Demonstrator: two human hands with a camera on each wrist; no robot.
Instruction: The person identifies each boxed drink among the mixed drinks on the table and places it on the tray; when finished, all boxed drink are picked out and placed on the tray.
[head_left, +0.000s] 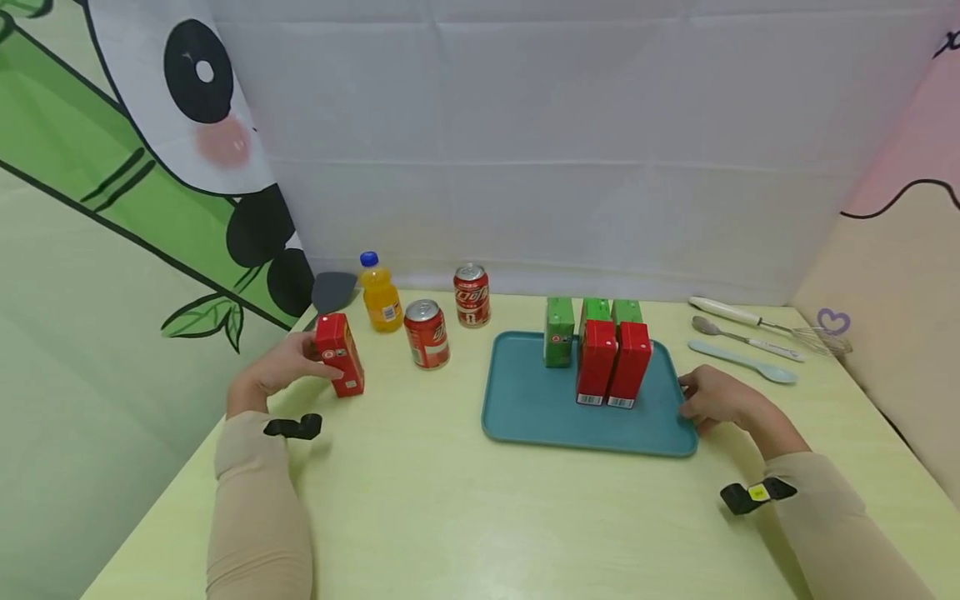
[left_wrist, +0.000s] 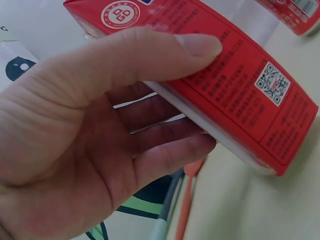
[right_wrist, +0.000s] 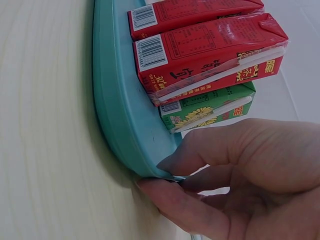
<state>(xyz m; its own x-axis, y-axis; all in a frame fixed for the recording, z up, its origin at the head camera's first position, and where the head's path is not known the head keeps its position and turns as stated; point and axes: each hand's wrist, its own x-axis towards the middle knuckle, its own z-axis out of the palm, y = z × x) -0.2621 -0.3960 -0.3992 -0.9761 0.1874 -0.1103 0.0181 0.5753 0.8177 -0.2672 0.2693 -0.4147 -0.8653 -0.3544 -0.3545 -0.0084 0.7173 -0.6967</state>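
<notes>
My left hand (head_left: 285, 368) grips a red drink carton (head_left: 342, 357) at the table's left side. In the left wrist view the thumb lies across the carton's printed face (left_wrist: 235, 75), with the fingers behind it. I cannot tell whether its bottom touches the table. A blue-green tray (head_left: 525, 408) lies right of centre, holding two red cartons (head_left: 630, 362) in front of several green cartons (head_left: 558, 333), all upright. My right hand (head_left: 722, 398) pinches the tray's right rim; in the right wrist view thumb and forefinger meet at the tray's edge (right_wrist: 112, 100).
Two red cans (head_left: 427, 335) and an orange juice bottle (head_left: 381, 296) with a blue cap stand between the left hand and the tray. A whisk (head_left: 750, 317), a spoon (head_left: 746, 339) and a pale blue spoon (head_left: 738, 358) lie at the right. A dark grey utensil head (head_left: 333, 292) is at the back left.
</notes>
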